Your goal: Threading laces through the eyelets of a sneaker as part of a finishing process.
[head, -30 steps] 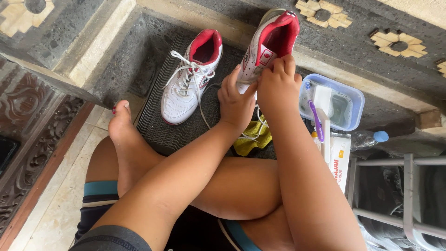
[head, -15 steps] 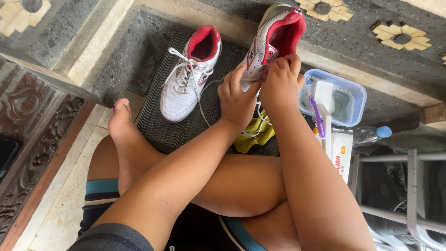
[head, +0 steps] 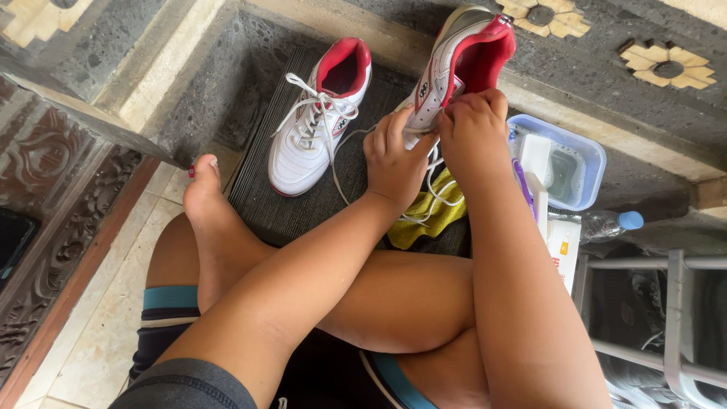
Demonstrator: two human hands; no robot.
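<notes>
I sit cross-legged on the floor. My left hand (head: 394, 155) and my right hand (head: 473, 129) both grip a white sneaker with a red lining (head: 462, 57), held up off the ground with its opening facing me. Its white lace (head: 432, 163) dangles below my fingers, which pinch at the lace area. A second matching sneaker (head: 318, 113) lies laced on the dark ridged mat (head: 265, 197), left of my hands.
A yellow cloth (head: 428, 216) lies under my hands. To the right are a light blue plastic tub (head: 587, 163) with a brush in it, a white box (head: 562, 246), a clear bottle with a blue cap (head: 609, 223) and a metal rack (head: 666, 318).
The view has shifted slightly. My hands have moved a little lower along the held sneaker, still working at its lace.
</notes>
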